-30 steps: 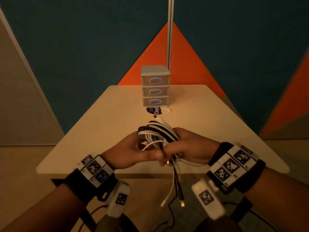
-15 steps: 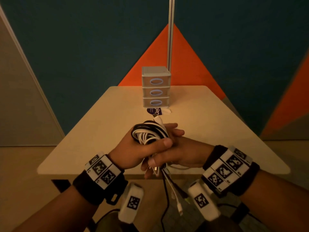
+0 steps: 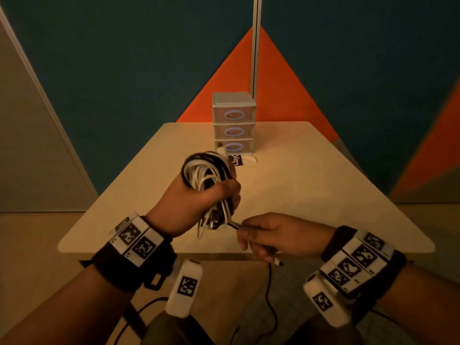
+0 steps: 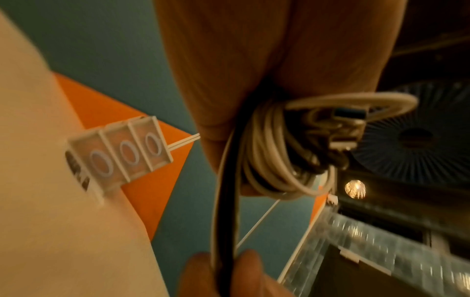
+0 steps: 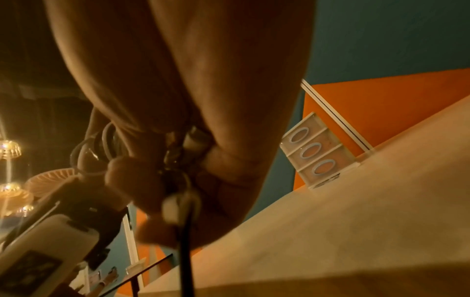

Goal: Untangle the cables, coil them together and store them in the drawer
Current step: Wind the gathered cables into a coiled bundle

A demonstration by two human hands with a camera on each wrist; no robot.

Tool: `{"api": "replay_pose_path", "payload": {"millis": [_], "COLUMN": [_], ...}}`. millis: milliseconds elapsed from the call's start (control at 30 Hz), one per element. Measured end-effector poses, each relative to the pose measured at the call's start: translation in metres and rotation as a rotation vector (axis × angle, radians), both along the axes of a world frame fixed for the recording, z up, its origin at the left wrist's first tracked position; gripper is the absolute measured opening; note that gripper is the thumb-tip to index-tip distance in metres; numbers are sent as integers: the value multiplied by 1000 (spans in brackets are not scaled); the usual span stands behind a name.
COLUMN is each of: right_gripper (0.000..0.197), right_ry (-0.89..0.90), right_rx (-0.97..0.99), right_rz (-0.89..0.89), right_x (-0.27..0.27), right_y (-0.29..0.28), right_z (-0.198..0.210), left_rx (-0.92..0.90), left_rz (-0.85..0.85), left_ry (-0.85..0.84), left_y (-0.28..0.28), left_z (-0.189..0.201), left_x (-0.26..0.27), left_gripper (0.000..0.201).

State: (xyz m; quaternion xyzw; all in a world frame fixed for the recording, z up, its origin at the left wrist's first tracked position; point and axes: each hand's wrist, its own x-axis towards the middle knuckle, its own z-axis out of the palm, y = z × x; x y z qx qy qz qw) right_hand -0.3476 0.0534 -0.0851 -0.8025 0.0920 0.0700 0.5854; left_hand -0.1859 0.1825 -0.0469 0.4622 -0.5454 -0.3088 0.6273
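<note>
You can read only one piece of text: "Clayd", white letters running sideways on a small dark purple label (image 3: 236, 160) that lies on the table (image 3: 311, 185) at the foot of the drawer unit (image 3: 234, 123); the word is cut off by the label's edge. Your wristbands (image 3: 135, 241) and the white wrist camera housings (image 3: 185, 286) carry square black-and-white coded markers, which hold no letters or numbers. The same label shows in both wrist views, too blurred to read.
</note>
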Motion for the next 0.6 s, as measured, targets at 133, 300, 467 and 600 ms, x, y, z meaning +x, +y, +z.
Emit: {"api": "replay_pose_path", "payload": {"millis": [133,300,467,600], "right_gripper": [30,30,26,35], "right_ry": [75,131,154,146], "right_rx": [59,352,524,535], "right_rz": [-52,-140,-217,-219], "right_x": [-3,-3,-3,0], "right_y": [-7,-9,-16,-21], "right_z": [-7,-8,-7,-4], "left_rx": [104,216,257,325], "left_rz": [61,50,73,91], "left_ry": [-407,-724,-1065,-1290], "left_y": [4,2,-1,-3], "left_z": [0,-6,-8,-10], "left_x": [-2,-8,-5,-5], "left_gripper": [16,23,30,37]}}
